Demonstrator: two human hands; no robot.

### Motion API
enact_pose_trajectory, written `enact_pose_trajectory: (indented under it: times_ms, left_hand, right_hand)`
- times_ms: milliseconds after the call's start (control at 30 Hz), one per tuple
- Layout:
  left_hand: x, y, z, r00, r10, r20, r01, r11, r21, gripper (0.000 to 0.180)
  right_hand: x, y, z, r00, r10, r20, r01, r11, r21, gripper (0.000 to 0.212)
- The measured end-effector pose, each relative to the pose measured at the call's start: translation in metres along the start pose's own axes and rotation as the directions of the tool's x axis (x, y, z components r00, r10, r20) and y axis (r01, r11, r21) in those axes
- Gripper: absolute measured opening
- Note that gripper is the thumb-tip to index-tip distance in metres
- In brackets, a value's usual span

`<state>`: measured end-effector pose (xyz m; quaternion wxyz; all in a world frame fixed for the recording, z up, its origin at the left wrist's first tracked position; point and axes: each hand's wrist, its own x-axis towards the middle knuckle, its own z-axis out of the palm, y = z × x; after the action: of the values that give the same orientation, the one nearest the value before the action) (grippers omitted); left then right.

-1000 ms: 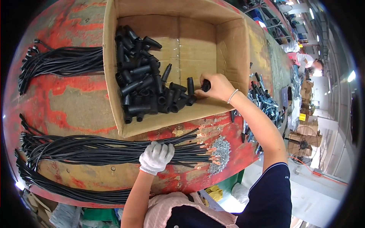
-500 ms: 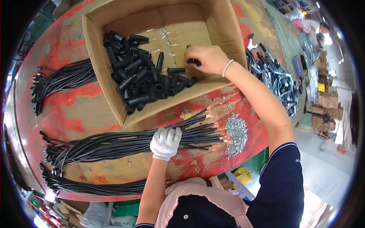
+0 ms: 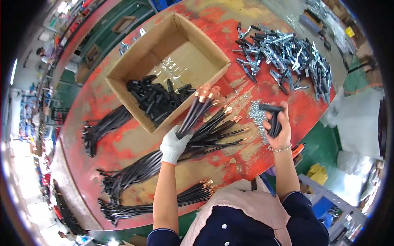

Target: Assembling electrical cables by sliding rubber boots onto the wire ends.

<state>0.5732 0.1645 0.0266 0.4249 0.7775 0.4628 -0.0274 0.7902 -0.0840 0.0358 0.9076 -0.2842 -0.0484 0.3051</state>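
The gloved left hand [image 3: 174,145] is clamped around several black cables [image 3: 191,117], their copper ends raised across the box's near rim. Well apart from it, the bare right hand [image 3: 281,129] curls round black sleeves [image 3: 274,123], beside a heap of tiny metal bits [image 3: 257,112]. Under the left hand lies a bigger cable bundle [image 3: 139,168]; another bundle [image 3: 164,203] lies nearer the body. The cardboard box [image 3: 141,59], holding loose sleeves [image 3: 158,100], covers one end of a third bundle [image 3: 104,127]. Metal clamps [image 3: 287,53] crowd the worktop [image 3: 209,18] beyond. The gripped sleeves overlap too much to count; the bits' shape is unclear.
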Motion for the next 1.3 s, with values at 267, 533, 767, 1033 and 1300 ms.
enact_pose_trajectory:
  times_ms: [267,533,767,1033,1300]
  left_hand:
    - [-0.031,-0.023,-0.033,0.945,0.055,0.322,0.078,0.920,-0.385,0.028]
    - [-0.051,-0.016,-0.017,0.963,0.083,0.256,0.084,0.811,-0.579,0.026]
    - [-0.058,-0.021,-0.008,0.978,0.089,0.186,0.045,0.787,-0.615,0.030]
    - [-0.059,-0.026,-0.008,0.986,0.051,0.160,0.036,0.866,-0.498,0.027]
    - [-0.058,-0.025,-0.005,0.980,0.151,0.129,-0.093,0.924,-0.370,0.039]
  right_hand:
    - [-0.040,0.030,0.019,0.973,0.199,-0.112,-0.209,0.975,-0.080,0.022]
    - [-0.043,0.036,0.031,0.983,0.175,-0.061,-0.179,0.981,-0.074,0.025]
    - [-0.034,0.047,0.033,0.958,0.218,-0.188,-0.190,0.970,0.155,0.011]
    - [-0.033,0.052,0.023,0.947,0.293,-0.135,-0.258,0.939,0.226,0.012]
    - [-0.033,0.021,0.054,0.986,0.037,-0.162,-0.105,0.896,-0.432,0.026]
